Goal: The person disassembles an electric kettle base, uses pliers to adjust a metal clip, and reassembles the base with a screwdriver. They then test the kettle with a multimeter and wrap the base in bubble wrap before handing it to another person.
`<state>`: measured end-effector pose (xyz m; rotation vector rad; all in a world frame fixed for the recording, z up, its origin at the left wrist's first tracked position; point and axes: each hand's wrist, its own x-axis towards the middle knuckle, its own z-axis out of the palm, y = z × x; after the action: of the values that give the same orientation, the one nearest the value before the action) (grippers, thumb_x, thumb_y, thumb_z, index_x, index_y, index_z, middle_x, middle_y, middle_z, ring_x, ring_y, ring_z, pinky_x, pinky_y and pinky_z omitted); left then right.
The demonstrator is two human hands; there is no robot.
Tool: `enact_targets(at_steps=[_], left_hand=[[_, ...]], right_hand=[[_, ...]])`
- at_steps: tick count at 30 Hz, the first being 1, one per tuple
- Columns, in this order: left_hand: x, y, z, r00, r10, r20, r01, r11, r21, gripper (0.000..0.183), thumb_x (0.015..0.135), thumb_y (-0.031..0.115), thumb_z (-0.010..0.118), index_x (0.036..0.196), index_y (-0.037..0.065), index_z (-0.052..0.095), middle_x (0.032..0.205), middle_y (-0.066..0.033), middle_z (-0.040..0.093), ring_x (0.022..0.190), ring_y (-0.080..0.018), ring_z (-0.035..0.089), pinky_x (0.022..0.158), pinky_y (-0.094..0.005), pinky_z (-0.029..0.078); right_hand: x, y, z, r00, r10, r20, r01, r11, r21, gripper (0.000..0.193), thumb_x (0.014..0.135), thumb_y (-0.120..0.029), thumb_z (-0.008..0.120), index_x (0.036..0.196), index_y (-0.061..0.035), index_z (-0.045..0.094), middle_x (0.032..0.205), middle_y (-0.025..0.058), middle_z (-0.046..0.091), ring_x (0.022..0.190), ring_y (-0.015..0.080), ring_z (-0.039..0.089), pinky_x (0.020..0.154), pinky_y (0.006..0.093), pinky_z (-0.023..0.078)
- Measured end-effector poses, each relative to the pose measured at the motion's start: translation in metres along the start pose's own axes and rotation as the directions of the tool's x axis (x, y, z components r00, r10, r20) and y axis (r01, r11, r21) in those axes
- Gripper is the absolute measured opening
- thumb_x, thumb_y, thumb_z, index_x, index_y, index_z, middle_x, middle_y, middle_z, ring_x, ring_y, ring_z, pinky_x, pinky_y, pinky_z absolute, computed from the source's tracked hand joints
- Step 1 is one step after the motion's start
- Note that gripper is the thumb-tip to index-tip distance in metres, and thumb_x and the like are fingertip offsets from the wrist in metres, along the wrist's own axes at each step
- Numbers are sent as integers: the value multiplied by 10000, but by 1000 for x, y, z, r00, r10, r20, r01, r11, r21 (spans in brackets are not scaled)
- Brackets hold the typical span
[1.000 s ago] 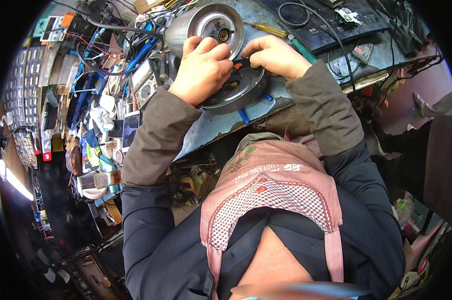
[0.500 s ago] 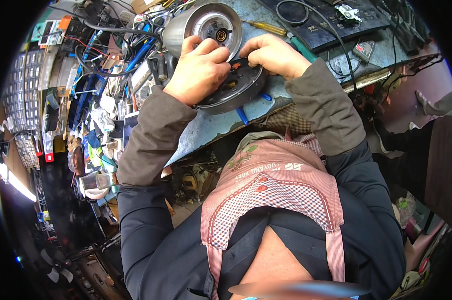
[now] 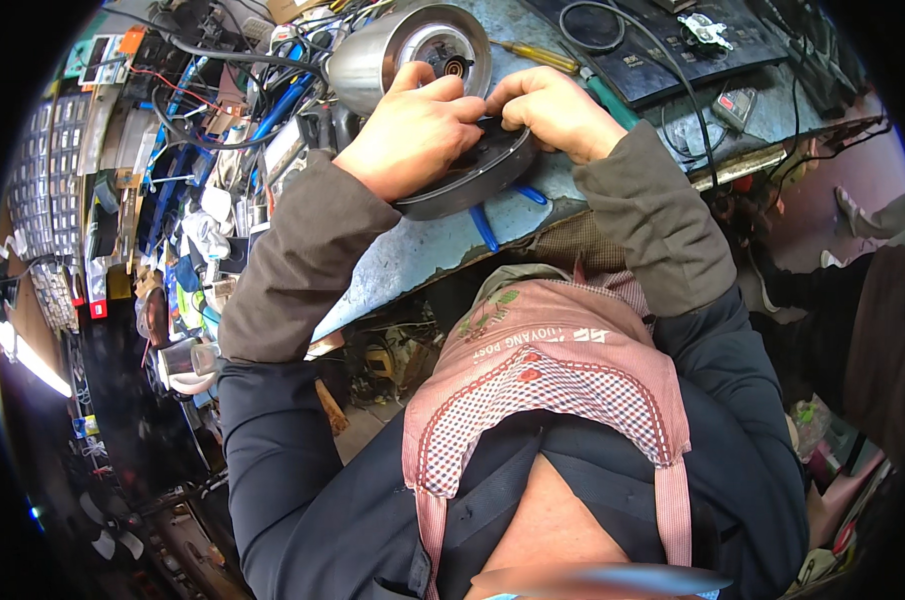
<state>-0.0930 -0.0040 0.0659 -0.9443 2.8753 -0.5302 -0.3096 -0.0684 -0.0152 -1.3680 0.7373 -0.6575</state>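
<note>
A black round kettle base (image 3: 478,185), hollow side up and tilted, is between my hands at the bench's front edge. My right hand (image 3: 553,112) pinches its far right rim with thumb and fingers. Against its left side, my left hand (image 3: 413,130) has curled fingers reaching into the hollow; what they pinch is hidden. Just behind lies a steel electric kettle (image 3: 363,68) on its side, its round bottom with a ringed connector facing me. Blue-handled pliers (image 3: 485,228) stick out from under the base.
Right of the kettle lie a yellow-handled screwdriver (image 3: 538,54) and a green-handled tool (image 3: 610,98). A black flat panel (image 3: 653,50) with a looped cable is at the back right. Tangled wires and tools (image 3: 243,110) crowd the left. Drawer cabinets (image 3: 58,170) stand beyond them.
The kettle base has tipped, so more of its outer side wall shows and less of its inside. My left hand has shifted slightly right and up. My right hand stays on the rim.
</note>
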Motion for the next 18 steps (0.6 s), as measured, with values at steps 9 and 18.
enact_targets(at_steps=[9, 18], left_hand=[[7, -5, -7, 993, 62, 100, -55, 996, -75, 107, 886, 212, 718, 905, 147, 802, 1036, 19, 667, 1099, -201, 637, 1080, -440, 425], [5, -17, -6, 986, 144, 87, -139, 989, -55, 143, 872, 229, 708, 934, 158, 816, 1101, 30, 709, 1092, -206, 630, 1046, -414, 417]], right_hand=[[7, 3, 1, 999, 7, -47, -6, 1000, 20, 238, 870, -66, 689, 1066, 1, 807, 805, 47, 710, 630, 134, 597, 539, 324, 429], [18, 7, 4, 996, 94, 5, -94, 986, 137, 173, 955, -104, 668, 1074, -43, 779, 786, 3, 693, 531, 87, 549, 460, 259, 355]])
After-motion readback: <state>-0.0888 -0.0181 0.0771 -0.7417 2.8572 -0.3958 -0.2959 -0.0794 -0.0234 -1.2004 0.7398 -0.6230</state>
